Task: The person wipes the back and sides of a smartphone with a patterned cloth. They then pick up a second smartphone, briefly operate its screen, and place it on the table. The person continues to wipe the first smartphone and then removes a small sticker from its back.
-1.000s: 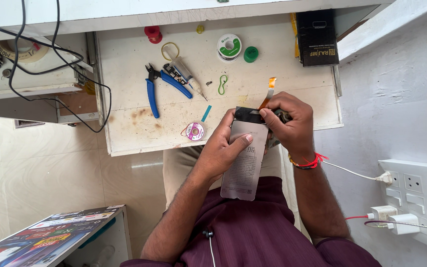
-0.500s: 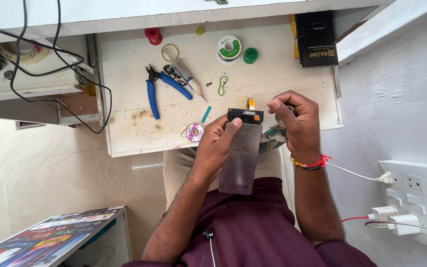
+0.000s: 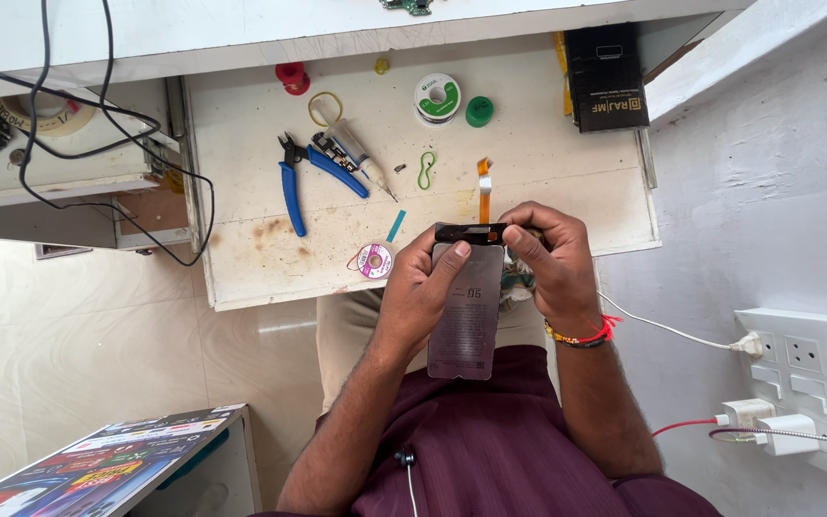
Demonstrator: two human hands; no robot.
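Phone screen panel [image 3: 468,321] sits between left hand [image 3: 423,292] and right hand [image 3: 552,268], both pinching it.

A single camera, worn on the person's head, looks steeply down over the chest and lap. The maroon shirt [image 3: 490,450] fills the bottom edge, so the person's body sits closest to the lens. Both forearms reach up and away from the camera to the left hand [image 3: 423,287] and right hand [image 3: 552,263], which meet near the middle of the frame at close range. Beyond them, farther from the lens, lies the pale worktable [image 3: 547,144], whose far edge runs along the top. The tiled floor [image 3: 78,335] shows at the left, a white wall with a socket board [image 3: 806,369] at the right. No second view overlaps.
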